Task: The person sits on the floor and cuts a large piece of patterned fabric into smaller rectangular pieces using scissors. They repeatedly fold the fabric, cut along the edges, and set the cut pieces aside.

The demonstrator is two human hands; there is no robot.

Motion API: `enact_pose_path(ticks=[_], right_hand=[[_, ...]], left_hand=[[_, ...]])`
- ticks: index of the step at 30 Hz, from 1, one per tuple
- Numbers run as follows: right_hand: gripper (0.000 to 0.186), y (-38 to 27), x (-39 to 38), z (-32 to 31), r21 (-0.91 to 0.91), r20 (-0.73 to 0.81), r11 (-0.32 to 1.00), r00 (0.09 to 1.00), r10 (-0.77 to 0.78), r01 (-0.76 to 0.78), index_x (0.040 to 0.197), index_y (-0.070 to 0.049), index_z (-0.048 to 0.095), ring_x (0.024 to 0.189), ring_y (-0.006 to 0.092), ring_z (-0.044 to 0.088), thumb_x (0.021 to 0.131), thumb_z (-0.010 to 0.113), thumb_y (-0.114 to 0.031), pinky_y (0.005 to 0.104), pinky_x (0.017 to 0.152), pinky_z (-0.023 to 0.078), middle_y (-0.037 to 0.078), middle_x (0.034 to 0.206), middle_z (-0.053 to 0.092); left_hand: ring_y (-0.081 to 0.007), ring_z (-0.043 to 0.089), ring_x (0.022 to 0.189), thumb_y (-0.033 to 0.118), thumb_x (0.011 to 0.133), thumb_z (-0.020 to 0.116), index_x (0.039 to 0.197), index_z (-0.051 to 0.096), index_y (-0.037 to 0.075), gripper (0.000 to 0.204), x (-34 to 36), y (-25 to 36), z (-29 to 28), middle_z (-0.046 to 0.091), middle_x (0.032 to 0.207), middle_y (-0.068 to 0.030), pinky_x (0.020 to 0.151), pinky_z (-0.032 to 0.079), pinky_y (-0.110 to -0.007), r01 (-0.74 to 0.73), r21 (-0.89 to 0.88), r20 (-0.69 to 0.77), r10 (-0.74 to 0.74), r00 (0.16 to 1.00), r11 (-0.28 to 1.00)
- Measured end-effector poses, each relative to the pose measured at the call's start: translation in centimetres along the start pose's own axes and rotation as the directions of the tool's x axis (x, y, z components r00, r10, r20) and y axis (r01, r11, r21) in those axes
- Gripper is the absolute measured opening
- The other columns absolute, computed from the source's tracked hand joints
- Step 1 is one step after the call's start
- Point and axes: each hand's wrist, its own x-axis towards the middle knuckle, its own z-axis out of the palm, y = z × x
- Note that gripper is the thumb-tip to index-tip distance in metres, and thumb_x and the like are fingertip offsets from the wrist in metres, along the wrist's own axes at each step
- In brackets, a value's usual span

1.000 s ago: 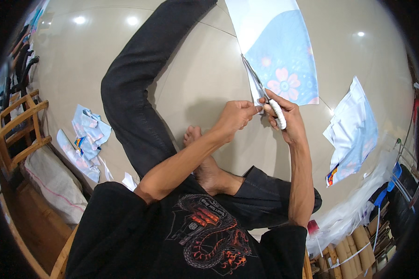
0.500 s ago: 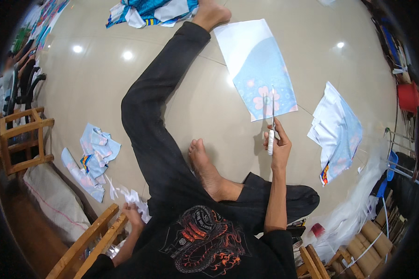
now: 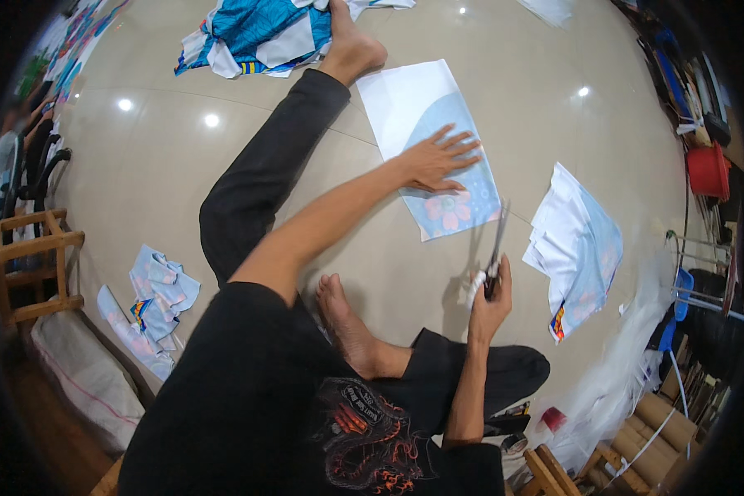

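A cut piece of fabric (image 3: 409,95), white at its far end and light blue with pink flowers at its near end, lies flat on the floor between my legs. My left hand (image 3: 438,161) rests palm down on its blue part, fingers spread. Just off the fabric's near right corner, my right hand (image 3: 493,307) grips a pair of scissors (image 3: 499,244) with a white-wrapped handle. Their blades point away from me, close to the fabric's edge. On the right lies a folded stack of similar fabric (image 3: 574,248).
Crumpled flowered fabric pieces (image 3: 161,289) lie at the left. Teal fabric (image 3: 264,37) is heaped by my outstretched foot (image 3: 354,54). A wooden stool (image 3: 37,256) and a pale sack (image 3: 87,364) stand far left. A red container (image 3: 707,172) and clear plastic sheeting (image 3: 603,364) are at the right.
My left hand has left the white scraps by the wooden bars at lower left and now lies on the fabric. The right hand and scissors have drawn back off the fabric.
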Motion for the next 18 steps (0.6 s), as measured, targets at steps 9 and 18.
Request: enact_pose_path(ticks=[9, 18], right_hand=[[0.059, 3.2, -4.2, -3.9, 0.123, -0.125, 0.976, 0.973, 0.195, -0.179, 0.154, 0.001, 0.047, 0.104, 0.0167, 0.068, 0.098, 0.064, 0.007, 0.0279, 0.09, 0.055, 0.013, 0.139, 0.061], [0.058, 1.4, -8.0, -4.3, 0.255, 0.216, 0.864, 0.897, 0.386, -0.434, 0.15, 0.0, 0.054, 0.094, 0.0128, 0.067, 0.094, 0.07, 0.004, 0.0264, 0.078, 0.058, 0.014, 0.133, 0.066]], left_hand=[[-0.0357, 0.022, 0.158, 0.066, 0.102, 0.043, 0.16, 0.041, 0.009, 0.081, 3.0, 8.7, 5.3, 0.031, 0.169, -0.0172, 0.128, 0.01, -0.06, 0.494, -0.039, -0.128, -0.494, 0.86, 0.869], [-0.0388, 0.014, 0.16, 0.064, 0.105, 0.04, 0.162, 0.036, 0.007, 0.081, 1.6, 11.5, 3.4, 0.025, 0.171, -0.0199, 0.126, 0.003, -0.066, 0.681, -0.121, -0.146, -0.691, 0.708, 0.722]])
